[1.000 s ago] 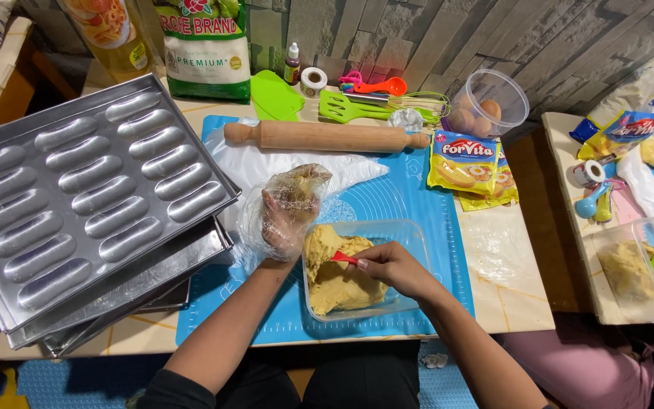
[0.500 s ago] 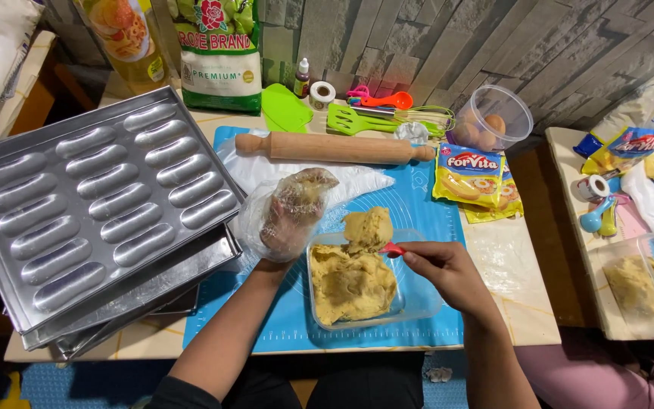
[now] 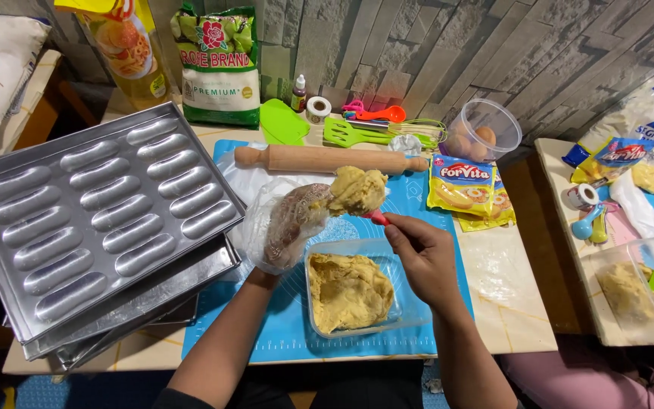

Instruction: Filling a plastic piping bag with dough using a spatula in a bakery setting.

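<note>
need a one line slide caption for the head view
Right hand lifts a lump of dough on a red tool toward the plastic bag over the left hand, above the dough tub.

Behind my surface [image 3: 527, 318] runs a wall [image 3: 539, 53] faced with long, narrow stone strips in mixed greys, laid in uneven rows. The surface itself is pale, cream-toned, with thin lines crossing it. To my right stands a second surface [image 3: 569, 227] of the same pale colour, set apart from mine by a dark gap. On my far left a light wooden ledge [image 3: 20, 113] runs back toward the wall. The light is even and soft, casting only faint shadows.
</note>
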